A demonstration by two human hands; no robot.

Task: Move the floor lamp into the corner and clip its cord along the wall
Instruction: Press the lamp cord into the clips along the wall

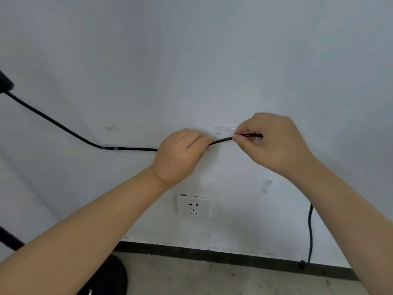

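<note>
Both forearms reach up and forward to the white wall (pixel 191 60). The left hand (pixel 178 154) is curled into a loose fist around the black cord (pixel 131 149), knuckles toward the camera. The right hand (pixel 274 141) pinches the same cord between thumb and fingertips, just below a clear clip (pixel 224 130). Leftward, the cord passes through another clear clip (pixel 110 147), then rises to the lamp (pixel 5 84). A socket (pixel 194 206) sits below the hands.
</note>
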